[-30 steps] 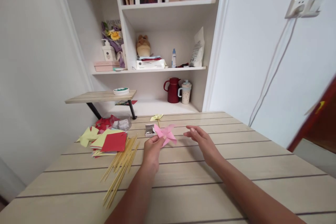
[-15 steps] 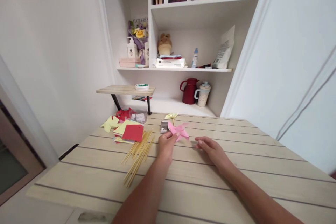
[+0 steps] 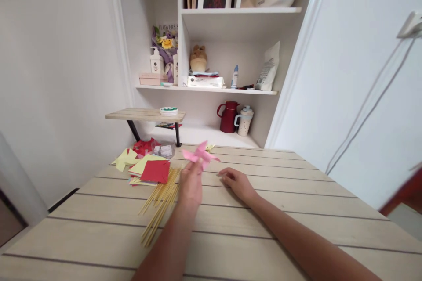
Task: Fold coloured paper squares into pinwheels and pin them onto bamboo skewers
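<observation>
Pinched between the thumb and fingers of my left hand (image 3: 191,180) is a pink paper pinwheel (image 3: 201,154), its blades spread, raised above the table. To its right, low over the wooden table (image 3: 231,237), my right hand (image 3: 238,182) has its fingers drawn together; whatever they may hold is too small or hidden to make out. Thin wooden sticks (image 3: 161,197) lie in a loose bundle left of my left hand. Behind the pink pinwheel, a yellow pinwheel (image 3: 210,147) is mostly covered.
A red paper square (image 3: 155,171) tops a stack of coloured sheets, with yellow folded paper (image 3: 125,159) beside it. Behind are red paper pieces (image 3: 145,146) and a clear container (image 3: 165,149). A small raised shelf (image 3: 138,114), a red jug (image 3: 228,117) and a cup (image 3: 244,121) stand farther back.
My left hand has turned and lifted the pink pinwheel, which now hides the small box behind it. My right hand's fingers have drawn closer together. The whole view has shifted slightly.
</observation>
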Tool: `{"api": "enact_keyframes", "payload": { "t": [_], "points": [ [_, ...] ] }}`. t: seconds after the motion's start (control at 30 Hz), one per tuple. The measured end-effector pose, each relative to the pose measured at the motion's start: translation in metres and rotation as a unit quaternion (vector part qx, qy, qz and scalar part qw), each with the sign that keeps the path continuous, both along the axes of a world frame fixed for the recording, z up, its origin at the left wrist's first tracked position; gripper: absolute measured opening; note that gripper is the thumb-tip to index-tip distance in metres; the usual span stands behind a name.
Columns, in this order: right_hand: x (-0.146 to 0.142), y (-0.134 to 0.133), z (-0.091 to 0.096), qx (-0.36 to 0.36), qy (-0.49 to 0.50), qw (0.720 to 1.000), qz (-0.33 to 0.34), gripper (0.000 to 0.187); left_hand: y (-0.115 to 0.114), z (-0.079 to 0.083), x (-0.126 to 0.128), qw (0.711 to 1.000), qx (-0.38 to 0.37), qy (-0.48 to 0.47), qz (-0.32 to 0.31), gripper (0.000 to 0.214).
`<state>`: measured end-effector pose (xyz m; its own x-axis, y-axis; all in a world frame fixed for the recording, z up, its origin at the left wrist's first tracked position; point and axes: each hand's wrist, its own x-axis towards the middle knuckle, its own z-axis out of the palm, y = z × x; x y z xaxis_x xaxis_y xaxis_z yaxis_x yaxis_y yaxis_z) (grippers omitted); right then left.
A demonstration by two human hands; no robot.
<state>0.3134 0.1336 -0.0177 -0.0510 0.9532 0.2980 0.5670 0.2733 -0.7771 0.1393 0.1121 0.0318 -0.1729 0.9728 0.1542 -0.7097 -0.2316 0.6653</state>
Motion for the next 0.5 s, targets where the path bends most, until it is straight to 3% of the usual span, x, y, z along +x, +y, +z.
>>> {"api": "enact_keyframes", "payload": {
  "t": [0.13, 0.3, 0.37, 0.47, 0.5],
  "points": [
    [-0.034, 0.036, 0.009, 0.031, -0.007, 0.999, -0.042, 0.037, 0.018, 0.003, -0.027, 0.988, -0.064, -0.072, 0.124, 0.005],
    [-0.072, 0.078, 0.032, 0.049, -0.043, 0.994, -0.086, 0.048, 0.026, -0.008, -0.031, 0.977, -0.098, -0.07, 0.174, 0.003],
    [-0.082, 0.088, 0.038, 0.039, -0.064, 0.993, -0.092, 0.038, 0.029, -0.012, -0.032, 0.973, -0.111, -0.069, 0.188, 0.003],
    [-0.091, 0.092, 0.041, 0.012, -0.089, 0.992, -0.089, 0.006, 0.033, -0.017, -0.036, 0.97, -0.127, -0.064, 0.196, 0.004],
    [-0.091, 0.091, 0.042, 0.009, -0.094, 0.992, -0.086, 0.005, 0.033, -0.018, -0.036, 0.97, -0.13, -0.062, 0.196, 0.005]
  ]
}}
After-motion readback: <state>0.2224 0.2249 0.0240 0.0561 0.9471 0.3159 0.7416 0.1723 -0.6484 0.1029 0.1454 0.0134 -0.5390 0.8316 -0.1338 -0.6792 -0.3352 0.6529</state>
